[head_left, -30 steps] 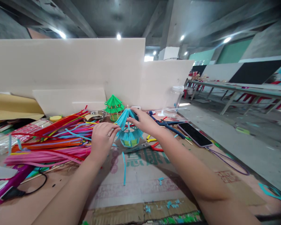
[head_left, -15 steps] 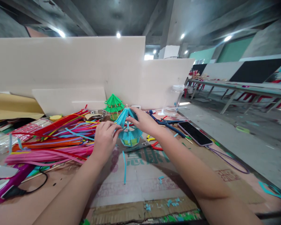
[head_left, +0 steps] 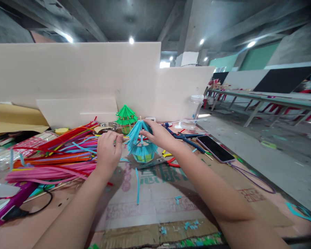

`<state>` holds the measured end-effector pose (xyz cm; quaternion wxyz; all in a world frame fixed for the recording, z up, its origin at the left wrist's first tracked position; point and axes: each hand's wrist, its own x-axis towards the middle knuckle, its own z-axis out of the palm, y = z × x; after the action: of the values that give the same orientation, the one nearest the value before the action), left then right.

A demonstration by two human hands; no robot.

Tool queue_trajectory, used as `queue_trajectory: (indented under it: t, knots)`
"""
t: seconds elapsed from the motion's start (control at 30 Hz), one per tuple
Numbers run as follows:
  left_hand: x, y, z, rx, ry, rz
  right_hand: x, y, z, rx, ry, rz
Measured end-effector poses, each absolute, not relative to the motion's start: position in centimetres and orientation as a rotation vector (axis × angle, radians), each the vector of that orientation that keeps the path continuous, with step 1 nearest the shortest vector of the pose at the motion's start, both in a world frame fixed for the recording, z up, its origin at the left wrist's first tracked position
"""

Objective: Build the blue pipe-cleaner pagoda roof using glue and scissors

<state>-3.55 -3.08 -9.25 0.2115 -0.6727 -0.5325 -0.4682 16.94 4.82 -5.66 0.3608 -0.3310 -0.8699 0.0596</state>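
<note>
A small blue pavilion model (head_left: pixel 142 149), its two-tiered roof made of pipe-cleaner-like strips, stands upright on the cardboard. My right hand (head_left: pixel 159 135) is closed on its upper roof from the right, thumb toward the front. Just left of the model is my left hand (head_left: pixel 109 148), apart from it, its fingers curled in. Whatever those fingers hold, if anything, is hidden. A loose blue strip (head_left: pixel 138 186) lies in front of the model. Red-handled scissors (head_left: pixel 172 162) rest beside the model's base.
Behind stands a green pavilion model (head_left: pixel 126 116). Bundles of colourful strips (head_left: pixel 57 169) cover the left side, with a purple tool (head_left: pixel 12 204) in front. Pliers (head_left: pixel 188 138) and a phone (head_left: pixel 215 148) lie right. A clear jar (head_left: pixel 195 107) stands near the white boards (head_left: pixel 93 72).
My left hand has drawn back left from the blue model's roof, and its fingers have curled in. My right hand stays on the roof.
</note>
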Motion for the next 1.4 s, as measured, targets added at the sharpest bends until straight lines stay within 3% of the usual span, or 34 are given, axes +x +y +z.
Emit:
queue_trajectory:
  t: [0.23, 0.5, 0.83, 1.4]
  knots:
    - [-4.0, -3.0, -9.0, -1.904, -1.563, -1.366, 17.0, 4.8, -5.5, -0.869, -2.229, 0.201]
    - [-3.1, -2.3, -9.6, -2.316, -2.09, -1.777, 17.1, 5.2, -5.8, -0.866, -2.226, 0.202]
    - [-2.8, -2.0, -9.9, -2.39, -2.261, -1.994, 17.2, 5.2, -5.7, -0.728, -2.25, 0.275]
    - [-2.5, -2.4, -9.3, -2.324, -2.316, -1.974, 17.2, 5.1, -5.6, -0.716, -2.255, 0.317]
